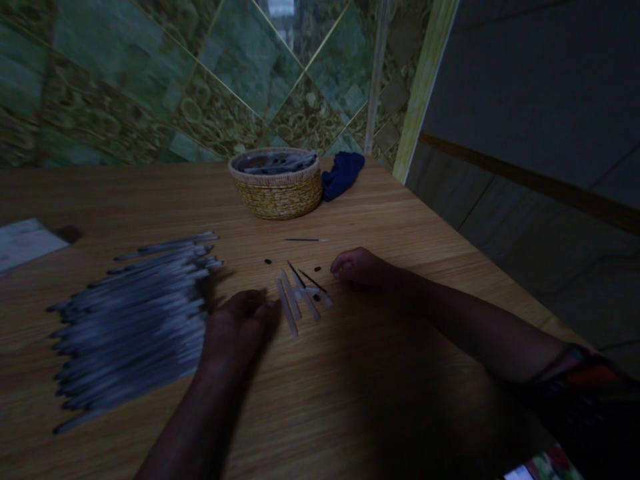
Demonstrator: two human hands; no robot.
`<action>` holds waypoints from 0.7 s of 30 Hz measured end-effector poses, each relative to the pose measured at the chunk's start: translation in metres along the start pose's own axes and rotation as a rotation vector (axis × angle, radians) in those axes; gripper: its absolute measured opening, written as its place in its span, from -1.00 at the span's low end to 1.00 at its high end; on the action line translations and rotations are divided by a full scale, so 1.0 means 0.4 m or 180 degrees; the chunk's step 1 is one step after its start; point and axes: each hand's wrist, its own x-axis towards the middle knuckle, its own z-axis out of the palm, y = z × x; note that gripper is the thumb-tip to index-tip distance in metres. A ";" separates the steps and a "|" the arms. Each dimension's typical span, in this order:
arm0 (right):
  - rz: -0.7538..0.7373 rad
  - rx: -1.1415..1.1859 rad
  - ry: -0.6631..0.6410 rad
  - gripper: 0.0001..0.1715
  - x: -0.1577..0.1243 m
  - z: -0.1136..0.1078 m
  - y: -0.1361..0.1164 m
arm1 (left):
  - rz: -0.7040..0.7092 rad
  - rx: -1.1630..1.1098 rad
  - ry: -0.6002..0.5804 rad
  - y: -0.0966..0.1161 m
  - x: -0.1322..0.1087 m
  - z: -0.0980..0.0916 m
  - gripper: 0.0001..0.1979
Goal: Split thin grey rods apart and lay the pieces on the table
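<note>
My left hand [239, 325] rests on the wooden table [380, 373] with its fingers curled, next to a large pile of grey pens [135, 320] on its left. Just right of it lie several clear pen barrels [295, 300] and thin black refills [311, 279]. My right hand [357, 267] lies knuckles-up on the table beside those parts, fingers curled under; whether it holds anything is hidden. A few small black caps [268, 261] are scattered near the parts. One more refill [306, 240] lies farther back.
A woven basket [277, 193] holding more pens stands at the back of the table, with a blue cloth [343, 173] to its right. A pale sheet [25, 241] lies at the left edge. The table's right edge drops off to a dark floor.
</note>
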 end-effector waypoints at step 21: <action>-0.0071 0.0432 0.0066 -0.96 -0.006 -0.001 0.012 | 0.0025 -0.0066 0.0017 -0.028 0.010 0.009 -0.61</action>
